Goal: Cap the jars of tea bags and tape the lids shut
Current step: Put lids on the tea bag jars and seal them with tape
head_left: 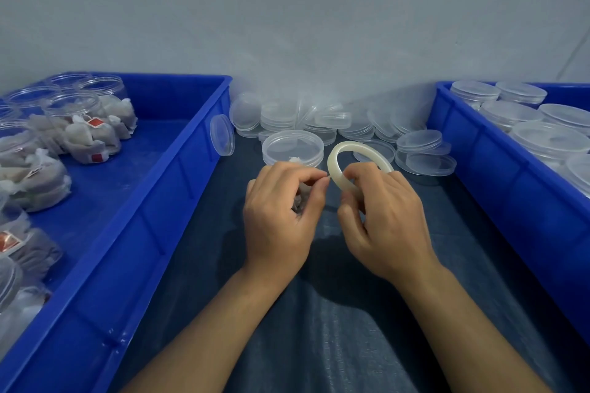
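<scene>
Capped jar (292,150) w/ tea bags; L bin (178,150) uncapped jars (79,124).

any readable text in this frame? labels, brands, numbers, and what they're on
None legible.
Red tags on the tea bags in the jars in the left blue bin: any print too small and blurred to read.
Tape roll, held by the right hand: no print visible.
Capped jar behind the left hand, loose clear lids, right blue bin: no markings visible.
</scene>
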